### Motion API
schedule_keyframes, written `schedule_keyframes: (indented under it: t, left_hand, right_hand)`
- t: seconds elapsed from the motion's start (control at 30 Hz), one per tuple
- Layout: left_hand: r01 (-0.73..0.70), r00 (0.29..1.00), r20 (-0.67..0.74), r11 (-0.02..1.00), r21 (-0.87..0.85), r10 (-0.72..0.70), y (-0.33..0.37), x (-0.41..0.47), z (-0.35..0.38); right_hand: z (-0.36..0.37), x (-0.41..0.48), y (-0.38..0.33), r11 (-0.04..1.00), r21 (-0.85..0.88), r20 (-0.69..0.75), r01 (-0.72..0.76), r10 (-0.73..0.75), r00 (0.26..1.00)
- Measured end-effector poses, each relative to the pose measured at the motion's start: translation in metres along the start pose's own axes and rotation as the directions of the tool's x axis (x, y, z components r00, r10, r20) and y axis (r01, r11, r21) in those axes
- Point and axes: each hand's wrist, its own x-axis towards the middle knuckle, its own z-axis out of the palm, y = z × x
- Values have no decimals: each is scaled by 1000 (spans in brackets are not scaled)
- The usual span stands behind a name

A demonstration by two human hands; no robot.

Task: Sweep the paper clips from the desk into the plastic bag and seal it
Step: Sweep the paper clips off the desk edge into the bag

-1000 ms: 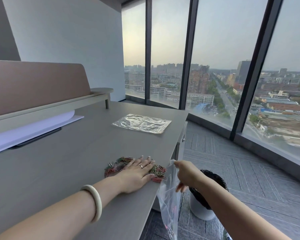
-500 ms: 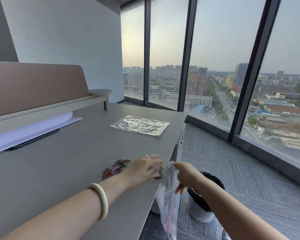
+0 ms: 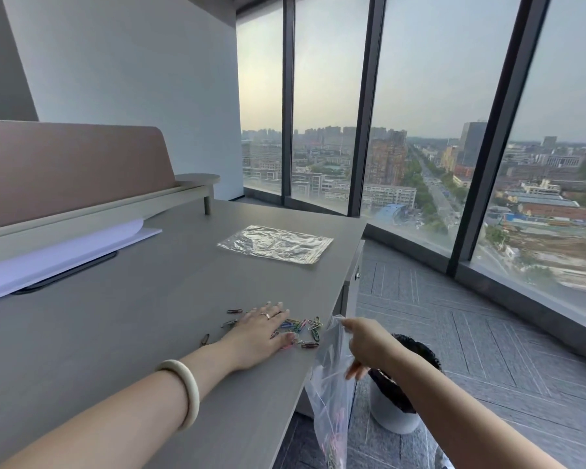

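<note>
Several coloured paper clips lie scattered on the grey desk near its right edge. My left hand rests flat on the desk over them, fingers spread, with a few clips left of it. My right hand pinches the top rim of a clear plastic bag, which hangs just below the desk edge. Some clips show at the bag's bottom.
A second flat plastic bag lies farther back on the desk. White paper sits under a raised shelf at the left. A white bin with a black liner stands on the floor below my right arm. Windows lie beyond.
The clip pile has shrunk and more clips lie in the bag. My left hand swept to the desk edge, then moved back and lies flat on the remaining clips.
</note>
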Motion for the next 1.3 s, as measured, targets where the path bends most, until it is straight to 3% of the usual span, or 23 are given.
schedule_keyframes:
  t: [0.13,0.2,0.27,0.37,0.47,0.67,0.77,0.87,1.07,1.3]
  left_hand:
    - [-111,989,-120,970,-216,86,10,8,-13]
    - [-104,973,-225,961,-255,45,2,7,-25]
    - [-10,962,-267,967,-253,-60,-16,1,-32]
    - [219,963,-136,969,-114,-234,-40,-20,-26]
    - [272,958,-80,961,-45,-275,-47,-32,-10]
    - [111,991,-76,994,-5,-111,-11,-3,4]
    - [-36,999,-28,988,-148,32,5,9,2]
    - [-94,995,-54,957,-274,82,15,14,-5]
    - [-142,988,48,988,-57,145,17,22,0]
    - [-309,951,-80,920,-239,299,32,14,-1]
  right_hand:
    - [-2,-4,-1,999,38,-13,-1,1,1000]
    - [-3,-5,-1,999,44,-13,6,-5,1000]
    - [-4,-3,-1,999,48,-12,9,-9,1000]
    - [-3,-2,-2,999,40,-21,11,-10,1000]
    - [-2,-4,-3,999,34,-20,3,-2,1000]
    - [1,0,-1,999,42,-34,-11,12,999]
    - [3,2,0,997,83,-28,-7,10,1000]
    - [1,4,-1,994,107,-24,-15,18,1000]
    - [1,2,-6,991,130,-10,-44,45,999]
    - [-1,1,-6,991,130,-27,-41,45,999]
